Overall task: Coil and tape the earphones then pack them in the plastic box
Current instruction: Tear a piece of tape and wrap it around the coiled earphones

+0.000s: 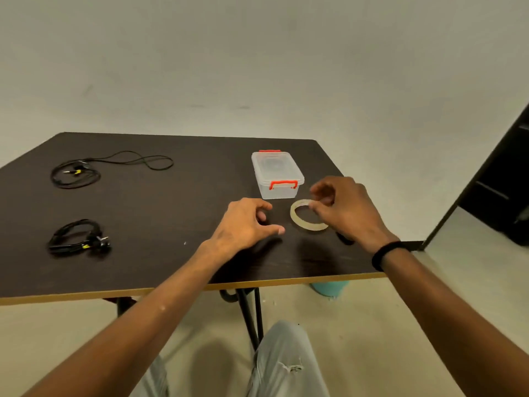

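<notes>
A clear plastic box point(277, 174) with red latches stands shut at the back right of the dark table point(160, 213). Just in front of it lies a ring of clear tape point(300, 220). My right hand point(343, 209) is over the ring's right side, fingertips at its rim; whether they pinch it is unclear. My left hand point(246, 223) hovers left of the ring, fingers loosely curled, holding nothing. One black earphone set point(76, 174) lies loose at the far left, its cable trailing right. A second black set point(77, 236) lies bunched in a coil at the near left.
The table's near edge point(257, 283) runs across in front of my knees. A dark cabinet point(498, 196) stands to the right, and a teal object point(329, 287) sits on the floor under the table's right corner.
</notes>
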The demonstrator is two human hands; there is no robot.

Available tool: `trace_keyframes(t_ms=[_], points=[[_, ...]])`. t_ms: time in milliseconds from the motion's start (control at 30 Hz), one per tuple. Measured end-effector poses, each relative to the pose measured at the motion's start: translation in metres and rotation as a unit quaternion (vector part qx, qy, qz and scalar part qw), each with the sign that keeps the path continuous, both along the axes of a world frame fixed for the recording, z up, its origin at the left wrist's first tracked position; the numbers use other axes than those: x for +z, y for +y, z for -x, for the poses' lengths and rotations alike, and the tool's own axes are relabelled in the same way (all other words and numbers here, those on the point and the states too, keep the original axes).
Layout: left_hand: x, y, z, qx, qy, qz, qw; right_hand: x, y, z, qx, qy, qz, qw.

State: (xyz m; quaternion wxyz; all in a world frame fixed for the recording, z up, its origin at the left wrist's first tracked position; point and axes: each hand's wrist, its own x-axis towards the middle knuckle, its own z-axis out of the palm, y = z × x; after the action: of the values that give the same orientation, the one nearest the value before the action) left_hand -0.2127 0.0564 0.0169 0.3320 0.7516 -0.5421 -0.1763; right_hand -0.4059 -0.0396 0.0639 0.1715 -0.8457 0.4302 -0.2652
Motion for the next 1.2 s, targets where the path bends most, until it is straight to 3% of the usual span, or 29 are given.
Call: trace_keyframes(t_ms=[100, 233, 367, 533, 767, 967, 1200], points=[[-0.005, -0.014, 0.006, 0.017, -0.020, -0.005, 1.000, -0.015, -0.009, 0.011, 0.019, 0.082, -0.020, 0.996], [-0.012, -0.025, 0.003, 0.029, -0.040, 0.009, 0.999, -0.036, -0.017, 0.009, 0.036, 0.107, -0.032, 0.993], [-0.020, -0.028, -0.001, 0.032, -0.056, 0.030, 0.998, -0.040, -0.022, 0.011, 0.055, 0.094, -0.042, 0.993], [-0.028, -0.025, -0.006, 0.029, -0.076, 0.060, 0.995, -0.017, -0.041, 0.034, 0.011, -0.026, -0.033, 0.999], [-0.033, -0.026, -0.007, 0.023, -0.091, 0.076, 0.993, -0.014, -0.048, 0.040, 0.032, 0.119, -0.021, 0.992], [-0.037, -0.028, -0.005, 0.027, -0.111, 0.084, 0.990, -0.028, -0.051, 0.026, -0.068, 0.030, 0.003, 0.997], [-0.035, -0.028, -0.005, 0.024, -0.113, 0.077, 0.990, -0.035, -0.058, -0.004, -0.125, 0.108, -0.005, 0.986]])
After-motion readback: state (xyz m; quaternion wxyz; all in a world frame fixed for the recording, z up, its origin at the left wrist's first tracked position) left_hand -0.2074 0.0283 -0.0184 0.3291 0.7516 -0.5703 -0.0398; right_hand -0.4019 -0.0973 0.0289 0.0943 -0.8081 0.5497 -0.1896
